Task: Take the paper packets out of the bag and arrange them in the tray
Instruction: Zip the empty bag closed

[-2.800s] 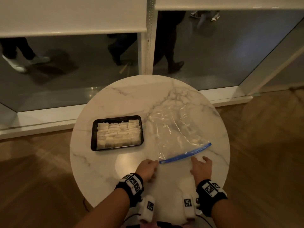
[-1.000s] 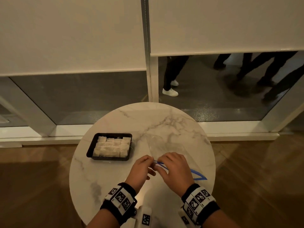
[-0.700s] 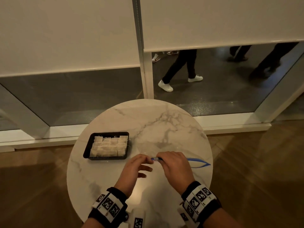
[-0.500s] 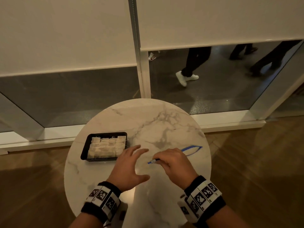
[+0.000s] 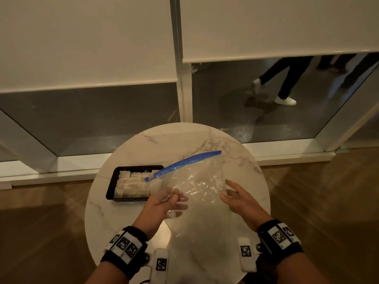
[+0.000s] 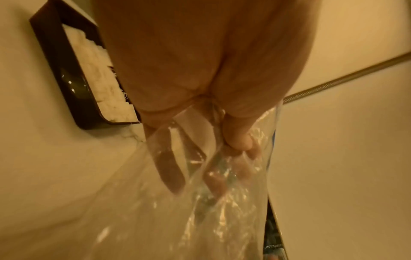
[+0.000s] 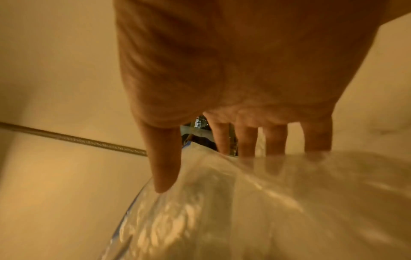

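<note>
A clear plastic zip bag (image 5: 196, 181) hangs above the round marble table (image 5: 205, 140), its blue zip strip (image 5: 184, 161) slanting across the far side, one end over the tray. My left hand (image 5: 176, 201) pinches the bag's near left part; in the left wrist view the thumb (image 6: 238, 140) presses the plastic (image 6: 200, 202) against the fingers. My right hand (image 5: 227, 191) is open with straight spread fingers (image 7: 244, 140) against the bag's (image 7: 266, 202) right side. The black tray (image 5: 111, 185) on the left holds several white paper packets (image 5: 131, 185). I see no packets in the bag.
The table's edge curves close on all sides, with wooden floor (image 5: 317, 201) below it. A window wall with lowered blinds (image 5: 82, 37) stands behind, and people's legs (image 5: 287, 83) pass outside. In the left wrist view the tray (image 6: 55, 52) lies just left of my hand.
The bag has come up off the table and its zip strip has swung up toward the tray. My right hand let go of the zip end and opened. My left hand took hold of the bag.
</note>
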Available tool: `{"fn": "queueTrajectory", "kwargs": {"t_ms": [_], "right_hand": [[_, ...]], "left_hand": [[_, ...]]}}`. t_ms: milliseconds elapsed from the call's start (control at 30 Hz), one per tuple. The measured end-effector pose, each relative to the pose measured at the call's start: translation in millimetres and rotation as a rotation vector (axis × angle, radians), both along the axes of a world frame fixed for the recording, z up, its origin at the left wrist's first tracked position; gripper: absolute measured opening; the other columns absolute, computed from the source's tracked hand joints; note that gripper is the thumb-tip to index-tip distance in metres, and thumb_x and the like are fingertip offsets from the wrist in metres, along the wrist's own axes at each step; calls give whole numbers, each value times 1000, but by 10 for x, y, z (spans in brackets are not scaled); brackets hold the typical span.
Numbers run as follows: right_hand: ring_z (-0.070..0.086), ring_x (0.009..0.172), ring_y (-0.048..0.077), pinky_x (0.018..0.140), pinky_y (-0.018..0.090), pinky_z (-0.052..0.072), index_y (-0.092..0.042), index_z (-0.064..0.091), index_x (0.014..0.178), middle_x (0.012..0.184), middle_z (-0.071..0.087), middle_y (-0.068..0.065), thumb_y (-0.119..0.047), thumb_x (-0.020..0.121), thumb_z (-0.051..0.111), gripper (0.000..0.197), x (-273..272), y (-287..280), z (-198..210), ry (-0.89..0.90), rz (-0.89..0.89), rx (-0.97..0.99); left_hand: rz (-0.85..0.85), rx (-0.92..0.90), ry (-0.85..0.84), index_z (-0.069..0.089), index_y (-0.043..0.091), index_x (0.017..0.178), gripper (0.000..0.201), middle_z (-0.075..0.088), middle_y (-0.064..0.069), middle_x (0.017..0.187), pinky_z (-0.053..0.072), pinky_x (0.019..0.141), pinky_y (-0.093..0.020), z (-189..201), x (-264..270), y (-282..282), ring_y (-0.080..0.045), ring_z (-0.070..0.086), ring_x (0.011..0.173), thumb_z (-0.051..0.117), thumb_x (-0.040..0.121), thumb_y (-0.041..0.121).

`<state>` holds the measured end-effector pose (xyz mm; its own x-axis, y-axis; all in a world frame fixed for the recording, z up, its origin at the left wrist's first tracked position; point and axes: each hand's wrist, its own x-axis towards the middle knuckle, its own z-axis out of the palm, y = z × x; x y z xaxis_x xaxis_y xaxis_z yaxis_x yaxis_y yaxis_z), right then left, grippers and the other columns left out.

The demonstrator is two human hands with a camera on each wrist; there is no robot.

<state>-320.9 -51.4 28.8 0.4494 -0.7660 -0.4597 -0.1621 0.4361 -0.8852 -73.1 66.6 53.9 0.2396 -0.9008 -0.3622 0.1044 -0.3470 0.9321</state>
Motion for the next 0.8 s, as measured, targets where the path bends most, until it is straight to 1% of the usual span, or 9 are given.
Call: {"fn": "queueTrajectory", "kwargs": {"t_ms": [100,200,300,400,500,567,633,700,800], "right_hand": [[70,104,15,88,29,55,-29,59,125,113,74,1,-15,84,75,46,113,22,-7,-58,55,14],[70,100,24,91,39,53,-18,64,126,115,72,11,-17,82,77,46,179,-6,-81,-108,63,77],[62,91,30,76,42,49,-12,60,130,113,68,16,-24,79,77,54,221,-6,-189,-234,-1,253],[61,85,34,63,37,49,-21,54,134,117,61,22,-32,82,72,57,195,38,-307,-329,8,403],[62,89,38,67,37,46,-33,47,137,130,59,29,-22,83,70,60,135,75,-371,-336,108,437],[63,94,38,73,40,43,-36,41,139,124,65,26,-9,84,72,69,113,89,-387,-255,106,371],[67,96,31,74,38,48,-33,38,140,115,71,18,-4,86,71,70,117,105,-393,-128,47,256],[71,94,23,72,31,51,-29,41,139,109,75,8,-9,89,70,62,145,109,-413,-8,-34,158],[70,92,21,73,30,49,-20,56,126,109,75,7,-12,91,68,38,186,94,-402,14,-44,205]], "left_hand": [[-38,41,101,61,0,117,21,73,-16,112,57,90,-52,-19,49,-27,-37,71,101,49,104,11],[-15,77,183,62,3,118,22,72,-18,115,58,86,-50,-42,113,-32,-38,71,99,47,104,12],[62,91,283,63,5,119,23,70,-20,117,59,83,-50,-90,175,-24,-39,70,100,51,102,15],[121,126,351,62,9,126,35,70,-19,121,58,86,-53,-162,211,10,-40,70,102,63,93,21],[60,189,316,56,19,134,59,71,-14,121,57,88,-56,-268,264,122,-39,71,103,80,81,15],[-40,252,264,49,27,138,77,71,-14,119,56,88,-58,-350,302,221,-40,70,104,86,72,11],[-102,321,200,43,35,138,88,72,-16,116,58,85,-56,-418,303,289,-38,71,102,88,68,3],[-99,340,116,41,37,138,94,71,-19,112,61,79,-53,-461,277,307,-34,73,96,87,67,-4],[8,279,-1,44,32,139,85,68,-21,107,61,71,-48,-464,243,256,-31,73,83,78,73,-10]]}}
